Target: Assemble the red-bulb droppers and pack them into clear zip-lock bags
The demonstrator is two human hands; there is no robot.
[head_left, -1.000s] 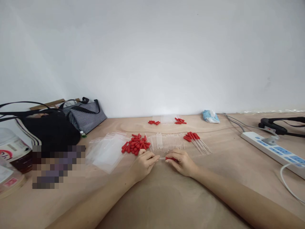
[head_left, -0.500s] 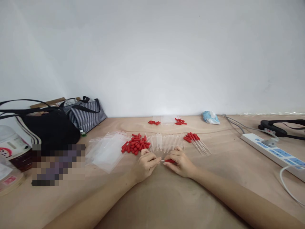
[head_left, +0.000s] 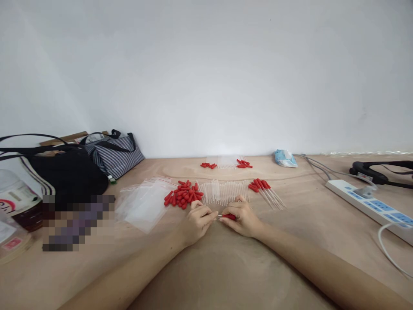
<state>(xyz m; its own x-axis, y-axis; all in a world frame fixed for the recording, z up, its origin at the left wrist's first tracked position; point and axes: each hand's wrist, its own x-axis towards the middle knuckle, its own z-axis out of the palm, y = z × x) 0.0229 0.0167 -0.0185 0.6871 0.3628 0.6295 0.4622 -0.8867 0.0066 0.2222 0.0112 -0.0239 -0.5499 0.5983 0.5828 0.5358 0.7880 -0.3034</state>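
My left hand (head_left: pixel 199 224) is closed, its thumb and fingers pinching a thin clear glass dropper tube (head_left: pixel 220 215); most of the tube is hidden in the grip. My right hand (head_left: pixel 243 218) is closed around a red rubber dropper bulb (head_left: pixel 229 216), whose end faces the tube. Tube and bulb are in line; whether they touch cannot be told. Just beyond my hands lies a row of clear tubes (head_left: pixel 226 192). A heap of red bulbs (head_left: pixel 183 196) is left of it. To the right are several tubes fitted with red bulbs (head_left: pixel 266 191).
Clear zip bags (head_left: pixel 143 206) lie left of the heap. Farther back sits a smaller set of red bulbs (head_left: pixel 244 164) and tubes. Bags (head_left: pixel 119 155) and plastic tubs (head_left: pixel 13 193) stand at left. A power strip (head_left: pixel 371 206), cables and a blue-white packet (head_left: pixel 285 158) are at right.
Very little differs. My right hand, with the red bulb, has shifted slightly left toward the left hand; both grips stay the same.
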